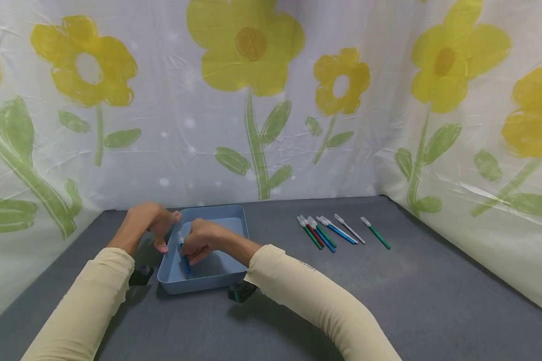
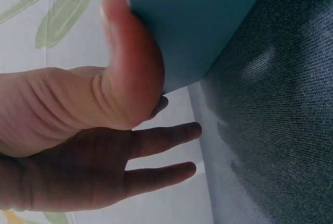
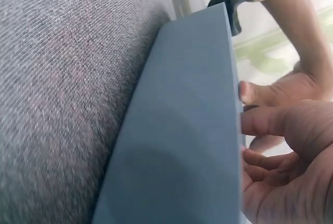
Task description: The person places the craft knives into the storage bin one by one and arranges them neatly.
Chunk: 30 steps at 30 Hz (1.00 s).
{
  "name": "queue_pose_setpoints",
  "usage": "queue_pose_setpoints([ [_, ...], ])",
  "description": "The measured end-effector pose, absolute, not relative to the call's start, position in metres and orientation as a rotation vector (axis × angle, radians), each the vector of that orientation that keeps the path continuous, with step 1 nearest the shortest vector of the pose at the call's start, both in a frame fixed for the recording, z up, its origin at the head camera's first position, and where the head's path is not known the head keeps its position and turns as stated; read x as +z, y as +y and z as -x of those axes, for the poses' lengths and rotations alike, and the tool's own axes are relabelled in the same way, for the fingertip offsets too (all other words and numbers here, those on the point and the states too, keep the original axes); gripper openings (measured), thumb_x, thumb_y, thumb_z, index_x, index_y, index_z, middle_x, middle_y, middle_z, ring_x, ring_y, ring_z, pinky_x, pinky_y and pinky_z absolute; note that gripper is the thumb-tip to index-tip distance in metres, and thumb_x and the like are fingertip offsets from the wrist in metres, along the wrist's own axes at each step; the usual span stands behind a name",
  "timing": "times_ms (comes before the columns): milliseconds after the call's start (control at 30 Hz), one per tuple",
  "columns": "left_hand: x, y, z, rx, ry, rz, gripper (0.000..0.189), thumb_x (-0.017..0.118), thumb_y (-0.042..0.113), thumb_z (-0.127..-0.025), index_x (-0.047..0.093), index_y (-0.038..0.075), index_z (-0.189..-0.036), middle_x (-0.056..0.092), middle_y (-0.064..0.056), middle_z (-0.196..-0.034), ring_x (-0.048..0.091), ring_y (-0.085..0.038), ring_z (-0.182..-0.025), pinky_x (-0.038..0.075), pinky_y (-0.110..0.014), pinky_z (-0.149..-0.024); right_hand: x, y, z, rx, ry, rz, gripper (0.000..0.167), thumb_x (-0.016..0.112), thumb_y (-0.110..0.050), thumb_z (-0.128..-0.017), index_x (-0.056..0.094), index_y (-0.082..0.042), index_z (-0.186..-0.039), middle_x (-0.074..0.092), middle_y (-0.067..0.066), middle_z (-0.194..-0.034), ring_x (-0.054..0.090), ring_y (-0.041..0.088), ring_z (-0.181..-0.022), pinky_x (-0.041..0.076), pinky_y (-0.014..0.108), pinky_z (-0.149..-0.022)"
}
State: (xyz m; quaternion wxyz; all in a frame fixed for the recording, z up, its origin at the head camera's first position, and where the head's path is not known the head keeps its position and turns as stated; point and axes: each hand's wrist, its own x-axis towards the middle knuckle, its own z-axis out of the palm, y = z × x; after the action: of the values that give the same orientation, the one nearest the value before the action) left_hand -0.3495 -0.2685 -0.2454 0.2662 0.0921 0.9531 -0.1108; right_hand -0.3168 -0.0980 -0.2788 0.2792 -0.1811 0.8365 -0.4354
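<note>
A shallow blue-grey tray (image 1: 203, 285) stands on the dark table at the left. My left hand (image 1: 155, 224) pinches its left wall at the far end, the thumb (image 2: 132, 70) pressed to the wall's outer face and two lower fingers stretched out free. Inside the tray, my right hand (image 1: 201, 240) holds a blue marker (image 1: 186, 263) with a white cap, which slants near the left wall. The right wrist view shows the curled right fingers (image 3: 265, 166) over the rim, while the tray's near wall hides the marker there.
Several capped markers lie in a loose group to the right of the tray, among them a red marker (image 1: 315, 235) and a grey marker (image 1: 350, 229). A green marker (image 1: 376, 233) lies apart, farther right. A flowered curtain (image 1: 171, 125) hangs behind the table (image 1: 253, 326).
</note>
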Motion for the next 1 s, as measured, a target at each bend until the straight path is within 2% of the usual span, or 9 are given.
queue_pose_setpoints([
  [67, -0.246, -0.268, 0.350, -0.303, 2.572, -0.249, 0.127, 0.088, 0.053, -0.079, 0.013, -0.005, -0.165, 0.011, -0.033, -0.171, 0.023, -0.053, -0.157, 0.034, -0.064, -0.120, -0.281, -0.101, 0.315, -1.177, 2.235, 0.476, 0.021, 0.071, 0.004, -0.092, 0.061, 0.002, -0.073, 0.064, 0.010, -0.065, 0.071, 0.023, -0.061, 0.065, 0.039, -0.080],
  [167, -0.246, -0.268, 0.351, -0.323, 2.564, -0.265, 0.127, 0.087, 0.054, -0.080, 0.013, -0.006, -0.165, 0.013, -0.034, -0.171, 0.026, -0.052, -0.156, 0.036, -0.062, -0.120, -0.285, -0.105, 0.313, -1.208, 2.218, 0.454, 0.021, 0.070, 0.007, -0.091, 0.059, 0.002, -0.073, 0.064, 0.010, -0.065, 0.080, 0.036, -0.083, 0.063, 0.042, -0.086],
  [267, -0.246, -0.268, 0.351, -0.342, 2.562, -0.291, 0.125, 0.086, 0.053, -0.081, 0.014, -0.008, -0.164, 0.014, -0.036, -0.170, 0.026, -0.053, -0.156, 0.035, -0.062, -0.121, -0.289, -0.110, 0.310, -1.261, 2.202, 0.434, 0.022, 0.069, 0.009, -0.091, 0.058, 0.001, -0.073, 0.064, 0.011, -0.064, 0.076, 0.043, -0.106, 0.063, 0.042, -0.086],
  [400, -0.244, -0.267, 0.351, -0.357, 2.565, -0.328, 0.123, 0.085, 0.051, -0.083, 0.013, -0.011, -0.162, 0.013, -0.038, -0.169, 0.025, -0.053, -0.156, 0.034, -0.063, -0.121, -0.291, -0.117, 0.306, -1.325, 2.182, 0.419, 0.023, 0.067, 0.012, -0.090, 0.058, 0.001, -0.072, 0.062, 0.012, -0.061, 0.073, 0.046, -0.109, 0.063, 0.043, -0.086],
  [533, -0.243, -0.267, 0.351, -0.347, 2.559, -0.319, 0.125, 0.085, 0.052, -0.083, 0.012, -0.011, -0.163, 0.012, -0.037, -0.170, 0.026, -0.052, -0.156, 0.037, -0.061, -0.120, -0.291, -0.120, 0.305, -1.309, 2.209, 0.459, 0.027, 0.066, 0.015, -0.089, 0.057, 0.001, -0.067, 0.061, 0.012, -0.058, 0.074, 0.046, -0.104, 0.064, 0.041, -0.080],
  [633, -0.243, -0.268, 0.351, -0.346, 2.557, -0.296, 0.127, 0.085, 0.054, -0.081, 0.012, -0.009, -0.163, 0.012, -0.035, -0.170, 0.027, -0.050, -0.156, 0.037, -0.060, -0.120, -0.292, -0.120, 0.304, -1.255, 2.271, 0.504, 0.030, 0.068, 0.014, -0.087, 0.058, 0.001, -0.062, 0.061, 0.012, -0.057, 0.078, 0.041, -0.076, 0.065, 0.037, -0.067],
  [733, -0.243, -0.269, 0.350, -0.336, 2.551, -0.286, 0.128, 0.085, 0.055, -0.081, 0.012, -0.008, -0.164, 0.011, -0.035, -0.171, 0.025, -0.051, -0.157, 0.036, -0.060, -0.121, -0.293, -0.120, 0.303, -1.216, 2.312, 0.547, 0.030, 0.070, 0.013, -0.086, 0.060, 0.003, -0.060, 0.063, 0.013, -0.057, 0.069, 0.027, -0.054, 0.062, 0.033, -0.056],
  [800, -0.242, -0.269, 0.350, -0.332, 2.548, -0.295, 0.127, 0.085, 0.054, -0.081, 0.011, -0.009, -0.163, 0.010, -0.036, -0.170, 0.025, -0.051, -0.157, 0.037, -0.059, -0.120, -0.292, -0.119, 0.302, -1.212, 2.310, 0.562, 0.028, 0.071, 0.012, -0.087, 0.061, 0.004, -0.063, 0.065, 0.015, -0.058, 0.066, 0.024, -0.050, 0.061, 0.033, -0.055],
  [1000, -0.242, -0.269, 0.349, -0.344, 2.556, -0.306, 0.126, 0.085, 0.053, -0.082, 0.012, -0.009, -0.163, 0.013, -0.036, -0.170, 0.030, -0.051, -0.154, 0.041, -0.059, -0.117, -0.286, -0.113, 0.300, -1.166, 2.277, 0.629, 0.018, 0.069, 0.008, -0.093, 0.065, 0.007, -0.075, 0.065, 0.015, -0.060, 0.068, 0.024, -0.053, 0.061, 0.032, -0.055],
])
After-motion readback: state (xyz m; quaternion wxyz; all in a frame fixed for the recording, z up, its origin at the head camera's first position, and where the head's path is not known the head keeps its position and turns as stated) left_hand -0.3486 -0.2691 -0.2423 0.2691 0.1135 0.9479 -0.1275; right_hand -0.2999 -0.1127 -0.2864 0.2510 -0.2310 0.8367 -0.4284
